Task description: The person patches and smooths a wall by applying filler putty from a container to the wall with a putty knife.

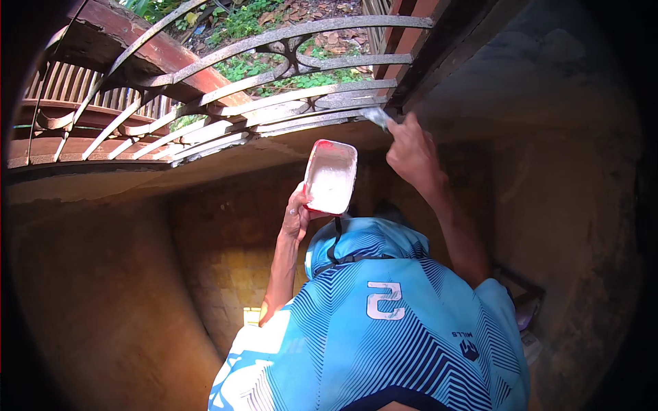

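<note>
My left hand is closed around the side of a small rectangular tub, tilted so that its inside shows. White paint coats its walls and floor, and red shows along parts of the rim. My right hand is raised ahead and grips a paintbrush with whitish bristles. The bristles are at the lower right corner of a curved metal window grille, beside the frame; whether they touch the bar I cannot tell. The lower bars look whiter than the upper ones.
A dark wooden window frame borders the grille on the right, with a reddish-brown shutter or beam at left. A plaster wall and sill lie below. Green plants and dry leaves show outside. A yellowish tiled floor is beneath me.
</note>
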The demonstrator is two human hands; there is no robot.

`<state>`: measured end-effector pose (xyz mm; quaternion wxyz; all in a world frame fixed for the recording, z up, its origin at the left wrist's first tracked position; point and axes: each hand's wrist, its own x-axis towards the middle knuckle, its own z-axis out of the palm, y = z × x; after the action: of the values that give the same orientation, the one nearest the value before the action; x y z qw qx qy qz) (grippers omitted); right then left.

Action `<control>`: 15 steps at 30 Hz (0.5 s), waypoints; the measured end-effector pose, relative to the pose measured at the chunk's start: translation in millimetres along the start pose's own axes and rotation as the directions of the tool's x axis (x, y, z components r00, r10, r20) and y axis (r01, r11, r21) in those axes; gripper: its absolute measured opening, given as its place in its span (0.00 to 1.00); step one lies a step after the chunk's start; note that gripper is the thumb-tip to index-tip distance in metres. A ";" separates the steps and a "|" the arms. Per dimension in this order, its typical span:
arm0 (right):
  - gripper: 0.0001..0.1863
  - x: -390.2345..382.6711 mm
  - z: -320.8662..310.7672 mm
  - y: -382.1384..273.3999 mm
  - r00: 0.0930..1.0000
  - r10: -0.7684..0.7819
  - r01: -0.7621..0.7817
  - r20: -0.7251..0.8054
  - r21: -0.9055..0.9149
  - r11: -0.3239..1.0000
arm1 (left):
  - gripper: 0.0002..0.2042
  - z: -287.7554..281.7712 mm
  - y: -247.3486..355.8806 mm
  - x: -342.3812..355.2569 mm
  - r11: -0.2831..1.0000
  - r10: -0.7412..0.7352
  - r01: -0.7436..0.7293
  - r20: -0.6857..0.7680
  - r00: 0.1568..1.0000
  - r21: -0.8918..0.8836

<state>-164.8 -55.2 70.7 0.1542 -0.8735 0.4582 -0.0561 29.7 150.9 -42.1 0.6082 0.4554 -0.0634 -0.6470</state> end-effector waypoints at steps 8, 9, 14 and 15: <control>0.26 -99.8 -31.0 77.1 0.888 0.274 -0.444 0.368 0.843 0.305 | 0.34 19.7 -7.3 3.4 0.992 0.010 -0.015 0.035 0.999 0.128; 0.25 -112.1 -30.8 82.4 0.880 0.294 -0.410 0.373 0.909 0.075 | 0.35 31.3 -4.9 4.1 0.990 -0.037 0.030 0.050 0.998 0.141; 0.26 -157.0 -34.8 125.9 0.885 0.278 -0.348 0.373 0.927 -0.137 | 0.39 95.3 -3.7 12.2 0.966 -0.110 0.062 0.182 0.977 0.250; 0.26 -163.4 -40.9 133.0 0.886 0.302 -0.341 0.351 0.936 -0.087 | 0.39 107.6 -6.3 15.3 0.965 -0.114 0.059 0.205 0.972 0.257</control>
<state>-372.5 -1.3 73.8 0.7334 -0.3741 0.4762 -0.3089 -44.2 88.8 8.1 0.5067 0.4568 -0.1905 -0.7059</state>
